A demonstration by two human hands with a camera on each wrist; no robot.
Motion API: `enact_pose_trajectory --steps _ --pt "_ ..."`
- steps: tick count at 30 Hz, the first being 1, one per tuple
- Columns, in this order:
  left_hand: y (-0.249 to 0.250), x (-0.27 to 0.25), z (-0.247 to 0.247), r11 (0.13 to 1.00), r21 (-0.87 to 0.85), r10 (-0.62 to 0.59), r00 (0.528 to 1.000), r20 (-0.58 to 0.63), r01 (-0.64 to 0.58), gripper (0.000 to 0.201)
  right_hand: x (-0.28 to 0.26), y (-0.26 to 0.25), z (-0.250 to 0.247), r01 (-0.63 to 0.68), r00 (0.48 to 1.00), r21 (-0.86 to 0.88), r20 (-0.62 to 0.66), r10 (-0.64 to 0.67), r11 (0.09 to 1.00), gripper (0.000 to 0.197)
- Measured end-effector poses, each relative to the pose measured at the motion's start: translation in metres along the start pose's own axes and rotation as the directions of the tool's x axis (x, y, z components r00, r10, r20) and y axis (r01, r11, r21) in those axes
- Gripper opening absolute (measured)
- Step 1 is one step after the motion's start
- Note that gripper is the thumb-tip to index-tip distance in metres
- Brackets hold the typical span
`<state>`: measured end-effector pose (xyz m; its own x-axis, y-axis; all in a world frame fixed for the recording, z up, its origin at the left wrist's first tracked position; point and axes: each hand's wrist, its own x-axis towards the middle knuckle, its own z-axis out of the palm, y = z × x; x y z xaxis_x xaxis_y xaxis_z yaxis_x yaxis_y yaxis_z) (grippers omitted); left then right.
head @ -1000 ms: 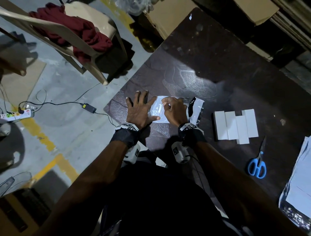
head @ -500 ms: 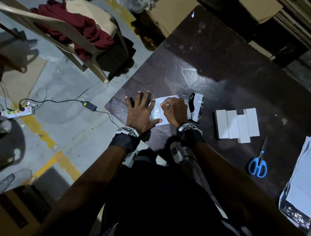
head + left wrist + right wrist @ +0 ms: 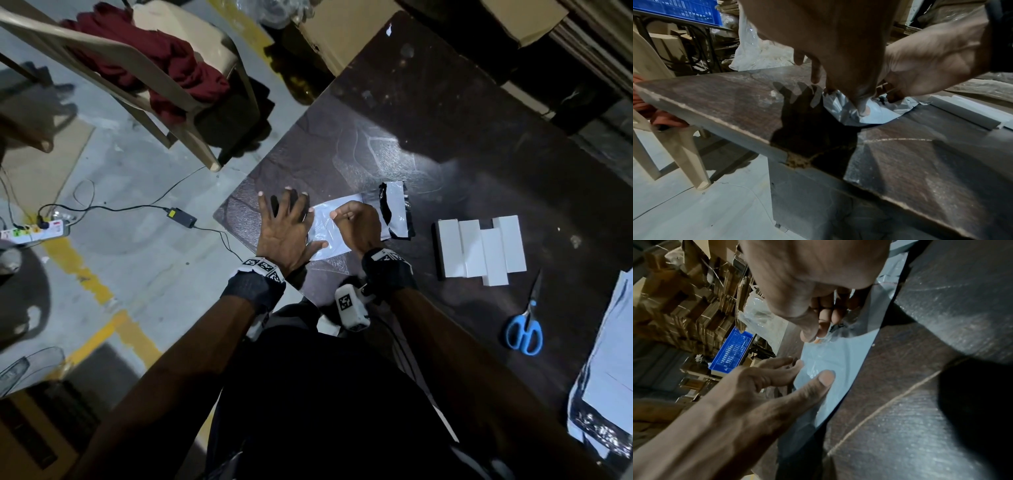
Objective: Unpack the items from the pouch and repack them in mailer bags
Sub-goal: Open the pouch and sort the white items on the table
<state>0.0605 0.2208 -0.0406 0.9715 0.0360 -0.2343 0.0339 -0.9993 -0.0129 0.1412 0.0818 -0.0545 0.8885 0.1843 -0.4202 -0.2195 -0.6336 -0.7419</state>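
Head view: left hand (image 3: 286, 233) lies flat, fingers spread, pressing the mailer bag (image 3: 330, 228) on the table (image 3: 462, 137) — right hand (image 3: 359, 222) pinches its clear strip.

A: Layout? I've got the mailer bag (image 3: 329, 228) flat on the table (image 3: 445, 144), near its left corner.

B: Hands?

A: My left hand (image 3: 286, 233) on the bag's left end, right hand (image 3: 359, 224) on its middle. Boxes (image 3: 479, 251) to the right of the bag, apart. Scissors (image 3: 525, 325) nearer me than the boxes. Chair (image 3: 137, 78) off the table, far left.
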Motion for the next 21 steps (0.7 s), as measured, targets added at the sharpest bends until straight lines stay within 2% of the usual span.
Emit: enact_pose_trajectory --steps 9,12,15,18,19,21 --pt "-0.002 0.0 -0.001 0.999 0.038 -0.008 0.997 0.081 0.005 0.078 0.004 -0.007 -0.011 -0.012 0.998 -0.059 0.062 0.016 0.998 0.014" --pt "-0.004 0.0 -0.003 1.0 0.004 0.003 0.996 0.086 -0.004 0.074 0.006 -0.006 -0.017 0.04 0.992 -0.058 0.118 -0.033 0.998 0.012" --pt "-0.009 0.006 -0.008 0.979 -0.202 0.002 1.0 -0.024 -0.007 0.058 0.004 -0.004 -0.023 0.235 0.967 -0.119 0.131 -0.219 0.965 0.013" --pt "-0.015 0.02 -0.017 0.871 -0.49 -0.12 0.984 -0.134 0.04 0.053 0.001 -0.006 -0.03 0.413 0.909 -0.191 0.156 -0.388 0.891 0.014" --pt "-0.016 0.027 -0.019 0.824 -0.565 -0.138 0.981 -0.135 0.038 0.053 -0.001 -0.004 -0.032 0.453 0.891 -0.204 0.152 -0.428 0.868 0.012" --pt "-0.014 0.043 -0.024 0.722 -0.689 -0.103 0.994 -0.02 0.061 0.052 -0.004 0.003 -0.037 0.516 0.857 -0.234 0.131 -0.499 0.824 0.004"
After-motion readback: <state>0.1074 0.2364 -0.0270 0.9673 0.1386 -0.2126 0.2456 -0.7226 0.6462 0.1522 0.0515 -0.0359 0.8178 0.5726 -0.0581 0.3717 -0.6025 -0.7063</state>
